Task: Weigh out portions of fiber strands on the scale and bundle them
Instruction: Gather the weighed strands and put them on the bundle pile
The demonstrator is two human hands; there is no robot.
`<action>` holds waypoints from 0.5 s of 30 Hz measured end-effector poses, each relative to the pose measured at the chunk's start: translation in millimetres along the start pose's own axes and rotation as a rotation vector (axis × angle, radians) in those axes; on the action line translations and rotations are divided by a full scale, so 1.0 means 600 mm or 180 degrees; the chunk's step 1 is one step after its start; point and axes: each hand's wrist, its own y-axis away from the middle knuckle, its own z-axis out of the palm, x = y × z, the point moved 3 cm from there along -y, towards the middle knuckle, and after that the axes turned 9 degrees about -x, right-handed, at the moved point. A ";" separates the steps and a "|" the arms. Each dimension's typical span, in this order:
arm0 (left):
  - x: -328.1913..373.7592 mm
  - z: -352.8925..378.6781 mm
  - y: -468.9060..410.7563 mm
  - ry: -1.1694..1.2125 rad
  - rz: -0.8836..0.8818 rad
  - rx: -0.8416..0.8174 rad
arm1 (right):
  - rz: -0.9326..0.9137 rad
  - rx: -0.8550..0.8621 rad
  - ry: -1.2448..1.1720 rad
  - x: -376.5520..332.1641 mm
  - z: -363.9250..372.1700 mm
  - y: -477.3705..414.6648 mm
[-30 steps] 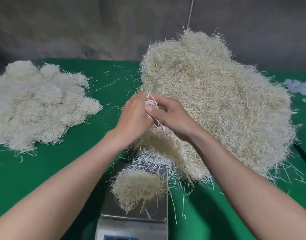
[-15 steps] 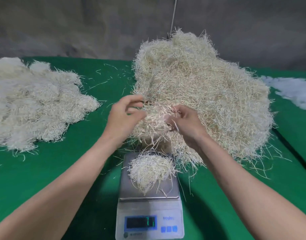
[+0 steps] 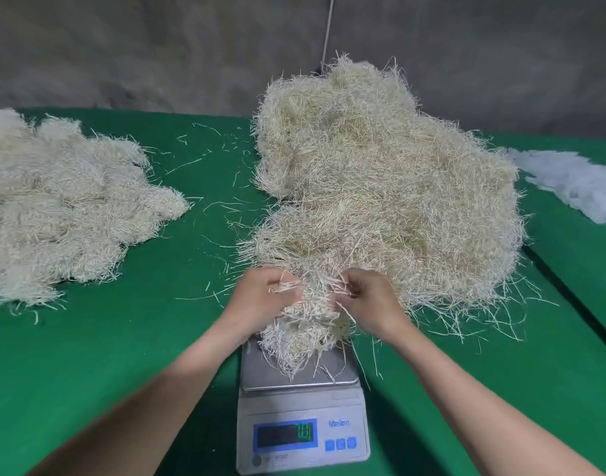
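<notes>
Two hands meet in the lower middle of the head view, over the scale (image 3: 342, 401) that stands on the green counter (image 3: 123, 355). The left hand (image 3: 262, 298) and the right hand (image 3: 372, 304) each grip one flank of a clump of fiber strands (image 3: 305, 329). The left fingers (image 3: 288, 291) are curled round a tuft, and the right fingers (image 3: 350, 286) are pinched on the strands at the other side.

The clump lies directly between the two hands, so neither is nearer. Most of its strands run from the top of the frame toward the bottom. Their lower ends splay on the steel pan (image 3: 260, 371), while the upper part is held up in the fingers. Whether the whole weight is on the pan I cannot tell. The lit display (image 3: 284, 435) shows green digits too blurred to read.

Just beyond the knuckles, filling the centre and right of the frame, sits the loose heap (image 3: 380, 187), its near fringe touching or almost touching the clump. The right hand is the closer one to it for topping up.

At the left edge lies a pile of paler tufts (image 3: 61, 214), well apart from the scale. White material (image 3: 569, 180) shows at the right edge.

As I judge it, the next step is to let go straight down so the portion settles clear of the heap.
</notes>
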 end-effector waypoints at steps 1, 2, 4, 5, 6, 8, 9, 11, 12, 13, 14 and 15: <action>-0.007 0.002 0.002 -0.0077 -0.0027 0.0012 | -0.0001 0.0014 0.0075 0.005 0.007 0.000; -0.014 0.003 0.003 -0.0132 -0.0051 0.0018 | -0.0008 0.0027 0.0188 0.010 0.015 0.000; -0.030 0.003 0.002 -0.0292 -0.0129 0.0010 | -0.0065 0.0044 0.0498 0.021 0.030 0.001; -0.036 0.003 0.002 -0.0424 -0.0186 -0.0008 | -0.0057 0.0028 0.0587 0.026 0.036 0.001; -0.041 0.003 0.004 -0.0501 -0.0226 0.0004 | -0.0008 -0.0023 0.0615 0.029 0.040 0.002; -0.046 0.002 0.010 -0.0351 -0.0216 0.0251 | 0.0051 -0.0126 0.0591 0.035 0.046 0.003; -0.046 0.000 0.016 -0.0181 -0.0151 0.0462 | 0.0049 -0.0157 0.0561 0.034 0.049 0.003; -0.044 -0.002 0.027 -0.0145 0.0181 0.0795 | -0.0022 -0.0099 0.0477 0.032 0.053 0.005; -0.045 0.000 0.030 -0.0326 0.0326 0.0825 | -0.0074 -0.0015 0.0448 0.031 0.054 0.007; -0.047 0.004 0.032 -0.0542 0.0406 0.0782 | -0.0128 0.0069 0.0449 0.030 0.054 0.009; -0.051 0.008 0.031 -0.0741 0.0405 0.0694 | -0.0172 0.0108 0.0486 0.030 0.054 0.010; -0.054 0.012 0.030 -0.0855 0.0325 0.0580 | -0.0200 0.0094 0.0542 0.030 0.054 0.010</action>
